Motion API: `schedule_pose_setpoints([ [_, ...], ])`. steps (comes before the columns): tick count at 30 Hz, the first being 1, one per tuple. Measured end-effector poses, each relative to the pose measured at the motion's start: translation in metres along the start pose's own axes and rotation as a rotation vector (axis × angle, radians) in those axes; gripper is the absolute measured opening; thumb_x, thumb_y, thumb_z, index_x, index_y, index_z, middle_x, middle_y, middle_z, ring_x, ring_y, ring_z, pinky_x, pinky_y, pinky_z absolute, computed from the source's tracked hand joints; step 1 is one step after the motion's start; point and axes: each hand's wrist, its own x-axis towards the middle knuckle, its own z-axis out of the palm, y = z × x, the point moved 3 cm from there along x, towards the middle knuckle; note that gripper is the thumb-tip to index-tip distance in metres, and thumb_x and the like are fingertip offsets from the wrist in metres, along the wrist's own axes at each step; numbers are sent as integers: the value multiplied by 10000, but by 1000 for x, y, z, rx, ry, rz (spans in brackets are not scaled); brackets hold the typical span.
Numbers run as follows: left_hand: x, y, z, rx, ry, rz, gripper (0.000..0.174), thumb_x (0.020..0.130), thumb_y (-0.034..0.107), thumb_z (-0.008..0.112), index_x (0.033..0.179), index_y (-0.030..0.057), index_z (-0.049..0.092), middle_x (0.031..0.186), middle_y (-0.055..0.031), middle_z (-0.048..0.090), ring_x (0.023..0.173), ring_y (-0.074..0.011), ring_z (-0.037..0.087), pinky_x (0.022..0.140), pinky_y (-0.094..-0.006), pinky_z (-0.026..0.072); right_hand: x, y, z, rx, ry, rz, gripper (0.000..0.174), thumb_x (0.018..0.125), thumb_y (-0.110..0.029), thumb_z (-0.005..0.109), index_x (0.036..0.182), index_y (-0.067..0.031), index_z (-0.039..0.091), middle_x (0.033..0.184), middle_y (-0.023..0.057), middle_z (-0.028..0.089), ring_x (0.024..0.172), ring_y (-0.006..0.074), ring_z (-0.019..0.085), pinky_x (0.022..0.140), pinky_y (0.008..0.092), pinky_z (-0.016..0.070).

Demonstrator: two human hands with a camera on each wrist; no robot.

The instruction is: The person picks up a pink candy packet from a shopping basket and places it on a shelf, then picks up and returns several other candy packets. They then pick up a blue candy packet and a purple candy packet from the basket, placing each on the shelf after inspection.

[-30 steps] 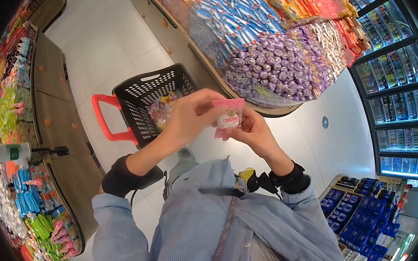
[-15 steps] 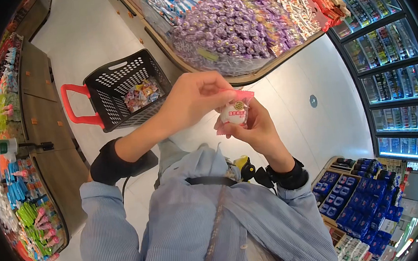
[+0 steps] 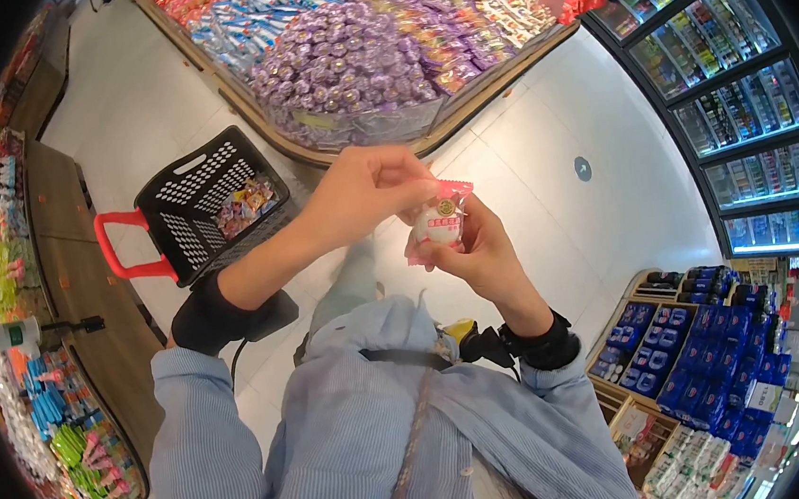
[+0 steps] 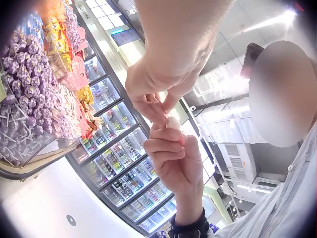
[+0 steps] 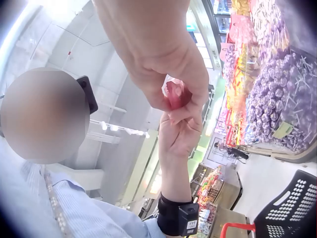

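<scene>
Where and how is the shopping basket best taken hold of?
Probably by the outer bar of the red handle, from the person's left. That loop juts out leftward from the black shopping basket, and its open middle looks roomy enough for fingers to curl round the bar.

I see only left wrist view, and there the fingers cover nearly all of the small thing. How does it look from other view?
Observer: In the head view it is a wrapped sweet with pink ends and pink printing, pinched by the left hand and right hand.
Operator: Thank you. Is some basket near the person? My view shows none.
Observer: Yes, a black shopping basket with a red handle, beyond the left forearm.
Operator: And is something already inside it?
Observer: Yes, small colourful packets lie in it; I cannot count them.
</scene>
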Motion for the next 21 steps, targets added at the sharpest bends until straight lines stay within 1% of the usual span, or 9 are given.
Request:
schedule_pose_setpoints([
  [6, 57, -8, 12, 26, -86, -19, 112, 834, 85, 583, 850, -25, 576, 734, -61, 622, 635, -84, 579, 586, -221, 479, 11, -4, -48, -36, 57, -16, 445, 780, 21, 572, 1183, -7, 384, 966, 76, 555, 821, 128, 588, 621, 220, 486],
  [8, 80, -10, 11, 11, -93, -31, 105, 833, 74, 582, 857, -28, 577, 736, -61, 622, 640, -83, 578, 591, -220, 478, 24, -6, -67, -37, 40, 0, 440, 785, 12, 578, 1180, -9, 386, 968, 72, 555, 819, 124, 587, 625, 222, 487],
  [11, 117, -11, 3, 72, -92, -26, 100, 829, 63, 584, 863, -31, 584, 741, -57, 623, 656, -82, 578, 605, -214, 470, 48, -10, -98, -29, 20, 6, 433, 792, -2, 588, 1177, -14, 388, 969, 67, 557, 820, 124, 588, 628, 225, 487],
  [14, 154, -5, -4, 59, -71, 10, 98, 823, 56, 589, 863, -33, 591, 744, -53, 622, 668, -77, 571, 614, -205, 457, 79, -21, -128, -21, 2, 23, 436, 797, -12, 597, 1182, -18, 391, 975, 70, 558, 832, 128, 587, 644, 233, 486],
  [15, 167, -4, -6, 72, -31, 7, 95, 817, 57, 598, 861, -27, 598, 746, -38, 618, 670, -57, 551, 607, -192, 437, 87, -23, -138, -11, -1, 41, 438, 799, -15, 599, 1185, -19, 392, 977, 72, 559, 837, 129, 587, 652, 237, 486],
  [18, 202, 0, -14, 103, 19, 27, 95, 812, 62, 609, 860, -19, 601, 744, -21, 614, 664, -37, 533, 595, -183, 421, 113, -34, -163, -31, 18, 64, 420, 787, -13, 605, 1162, 1, 417, 916, 92, 606, 831, 152, 607, 661, 261, 482],
  [21, 229, 2, -21, 154, 74, 55, 96, 809, 69, 615, 855, -14, 602, 733, -10, 610, 663, -26, 524, 591, -175, 410, 135, -38, -181, -5, 34, 30, 430, 801, -23, 593, 1187, 1, 407, 908, 101, 612, 815, 148, 606, 670, 259, 480],
])
